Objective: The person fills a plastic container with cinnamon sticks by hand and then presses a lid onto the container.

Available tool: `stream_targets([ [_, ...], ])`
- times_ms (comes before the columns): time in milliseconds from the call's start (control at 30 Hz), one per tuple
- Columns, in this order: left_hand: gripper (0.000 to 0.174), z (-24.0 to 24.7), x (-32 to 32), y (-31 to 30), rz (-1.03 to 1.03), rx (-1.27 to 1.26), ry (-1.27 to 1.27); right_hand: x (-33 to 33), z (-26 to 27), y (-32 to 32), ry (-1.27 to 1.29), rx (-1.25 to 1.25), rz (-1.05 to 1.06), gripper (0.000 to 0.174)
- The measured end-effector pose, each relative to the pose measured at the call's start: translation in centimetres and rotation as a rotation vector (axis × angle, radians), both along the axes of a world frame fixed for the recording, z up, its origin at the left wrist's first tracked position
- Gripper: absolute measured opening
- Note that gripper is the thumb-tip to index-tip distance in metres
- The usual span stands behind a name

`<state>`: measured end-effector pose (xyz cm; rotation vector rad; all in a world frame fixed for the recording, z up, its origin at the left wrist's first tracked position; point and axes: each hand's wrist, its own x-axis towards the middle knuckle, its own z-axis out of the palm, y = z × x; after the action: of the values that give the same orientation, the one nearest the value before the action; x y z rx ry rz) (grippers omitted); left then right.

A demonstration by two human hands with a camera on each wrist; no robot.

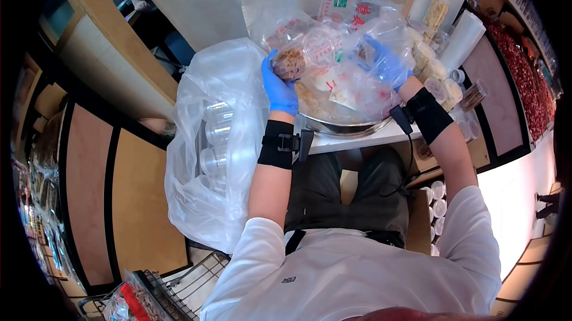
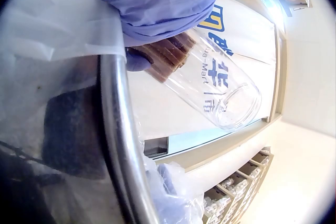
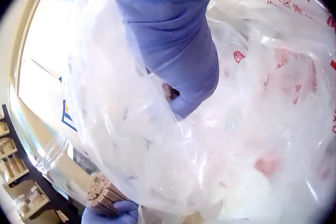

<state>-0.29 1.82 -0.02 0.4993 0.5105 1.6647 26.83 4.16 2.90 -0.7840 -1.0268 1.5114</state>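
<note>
My blue-gloved left hand [image 1: 281, 92] [image 2: 168, 8] [image 3: 113, 214] grips a clear jar [image 1: 319, 47] [image 2: 210, 90] [image 3: 52, 153] around its lower part. Brown strips [image 1: 289, 64] [image 2: 170, 56] [image 3: 105, 195] are bunched at the held end of the jar, whose other end looks empty. My gloved right hand [image 1: 387, 66] [image 3: 173, 50] is among crumpled clear bags with red print [image 1: 357, 14] [image 3: 273, 77], its fingers curled round something brown [image 3: 169, 91], mostly hidden. Under the bags sits a metal bowl [image 1: 345, 129] [image 2: 123, 124].
Left of the bowl, a large translucent bag [image 1: 232, 77] holds several clear jars [image 1: 217, 124]. Filled containers [image 1: 438, 69] stand at the right of the white table [image 1: 333, 143]. Behind rises a white panel with blue writing [image 1: 220, 11]. A wire cart [image 1: 185, 285] is at lower left.
</note>
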Motion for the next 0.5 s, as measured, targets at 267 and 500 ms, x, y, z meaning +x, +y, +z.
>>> stream_targets([
  [267, 0.037, -0.1, 0.0, 0.0, -0.009, -0.002, -0.004, 0.5, -1.5, 1.0, -0.918, 0.19, 0.234, 0.021],
  [500, 0.036, -0.1, 0.0, 0.1, -0.01, 0.02, -0.033, 0.8, -2.5, 4.1, -1.79, 0.776, 0.346, 0.025],
])
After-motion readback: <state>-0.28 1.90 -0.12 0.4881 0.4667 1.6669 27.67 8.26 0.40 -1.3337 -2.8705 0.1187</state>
